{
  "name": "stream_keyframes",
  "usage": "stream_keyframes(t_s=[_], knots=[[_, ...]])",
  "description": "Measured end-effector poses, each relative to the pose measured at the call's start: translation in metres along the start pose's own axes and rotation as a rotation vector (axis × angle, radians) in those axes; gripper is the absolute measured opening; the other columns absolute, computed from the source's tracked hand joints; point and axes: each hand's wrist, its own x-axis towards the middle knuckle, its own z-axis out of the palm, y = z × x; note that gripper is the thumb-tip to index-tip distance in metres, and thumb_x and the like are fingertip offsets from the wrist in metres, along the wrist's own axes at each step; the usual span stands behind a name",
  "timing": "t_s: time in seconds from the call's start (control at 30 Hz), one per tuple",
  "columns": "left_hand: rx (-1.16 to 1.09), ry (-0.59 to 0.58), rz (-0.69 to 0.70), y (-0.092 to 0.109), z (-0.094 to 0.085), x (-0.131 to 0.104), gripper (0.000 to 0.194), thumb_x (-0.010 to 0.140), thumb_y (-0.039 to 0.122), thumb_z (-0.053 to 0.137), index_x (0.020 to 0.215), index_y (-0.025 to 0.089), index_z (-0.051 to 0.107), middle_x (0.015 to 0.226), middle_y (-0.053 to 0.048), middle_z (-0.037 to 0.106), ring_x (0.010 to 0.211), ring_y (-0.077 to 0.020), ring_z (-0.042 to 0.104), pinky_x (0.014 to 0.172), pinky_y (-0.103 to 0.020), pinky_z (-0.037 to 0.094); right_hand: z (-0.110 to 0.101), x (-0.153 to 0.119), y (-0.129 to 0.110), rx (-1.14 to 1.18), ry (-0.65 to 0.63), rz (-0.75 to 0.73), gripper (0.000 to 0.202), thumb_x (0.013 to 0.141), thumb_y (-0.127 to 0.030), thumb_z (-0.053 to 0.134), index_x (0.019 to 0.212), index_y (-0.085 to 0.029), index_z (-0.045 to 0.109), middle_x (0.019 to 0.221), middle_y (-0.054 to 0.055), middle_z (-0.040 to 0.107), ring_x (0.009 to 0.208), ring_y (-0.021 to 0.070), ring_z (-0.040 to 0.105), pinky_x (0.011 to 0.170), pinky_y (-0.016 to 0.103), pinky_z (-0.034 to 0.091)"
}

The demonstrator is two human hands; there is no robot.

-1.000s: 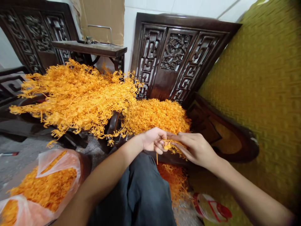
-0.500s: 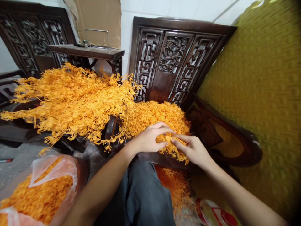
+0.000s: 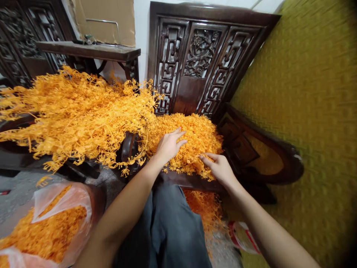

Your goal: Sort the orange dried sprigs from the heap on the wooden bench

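A heap of small orange pieces (image 3: 192, 128), which look like plastic flower parts, lies on the dark wooden chair seat (image 3: 184, 179) in front of my knees. My left hand (image 3: 169, 146) rests over the heap's left side, fingers spread and holding nothing visible. At the heap's right front edge, the thumb and fingers of my right hand (image 3: 219, 167) come together on a small orange piece; its exact shape is hard to make out. To the left, a larger pile of orange branching stems (image 3: 80, 115) spreads over another piece of dark furniture.
An open plastic bag (image 3: 83, 212) of orange pieces stands at lower left. More orange strands (image 3: 205, 208) hang or lie below the seat. A clear container with red markings (image 3: 242, 236) sits at lower right. A small wooden table (image 3: 92, 51) and a yellow textured surface (image 3: 315, 111) flank the carved chair back (image 3: 192, 74).
My hands have separated: the left moved left and opened away from the clump both hands were at. The right stays near the front edge. The camera view has shifted slightly.
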Motion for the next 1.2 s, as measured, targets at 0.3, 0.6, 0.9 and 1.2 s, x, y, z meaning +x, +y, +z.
stream_keyframes(t_s=[0.3,0.6,0.9,1.2], knots=[[-0.159,-0.432,-0.086,0.027,0.031,-0.028,0.083,0.089,0.064,0.059,0.153,0.015,0.035,0.136,-0.02,0.062,0.121,-0.0288,0.063,0.095,-0.039,0.052,-0.012,-0.007,-0.042,-0.01,-0.258,-0.248,0.037,0.087,-0.051,0.064,0.098,-0.017,0.073,0.094,0.007,0.076,0.088,0.0261,0.07,0.081,0.035,0.053],[0.038,-0.515,0.148,0.043,-0.004,-0.039,0.043,0.098,0.051,0.051,0.118,0.015,0.065,0.104,-0.012,0.072,0.095,-0.0234,0.067,0.084,-0.035,0.05,-0.052,-0.022,-0.052,-0.638,-0.201,-0.548,0.039,0.096,-0.052,0.055,0.115,-0.018,0.059,0.088,0.009,0.073,0.07,0.0207,0.067,0.063,0.028,0.043],[-0.009,-0.435,0.19,0.042,-0.013,-0.042,0.035,0.102,0.043,0.047,0.099,0.017,0.07,0.09,-0.006,0.073,0.083,-0.0179,0.066,0.082,-0.034,0.049,-0.045,-0.025,-0.054,-0.854,0.0,-0.849,0.036,0.101,-0.044,0.052,0.118,-0.015,0.064,0.094,0.013,0.072,0.083,0.0231,0.067,0.07,0.033,0.042],[0.016,-0.215,0.337,0.037,-0.017,-0.046,0.027,0.102,0.035,0.05,0.101,0.018,0.072,0.098,-0.005,0.075,0.089,-0.0163,0.069,0.084,-0.031,0.051,-0.034,-0.023,-0.059,-0.56,0.105,-0.966,0.06,0.091,-0.056,0.065,0.134,-0.016,0.05,0.099,0.012,0.067,0.086,0.0266,0.065,0.072,0.037,0.05]])
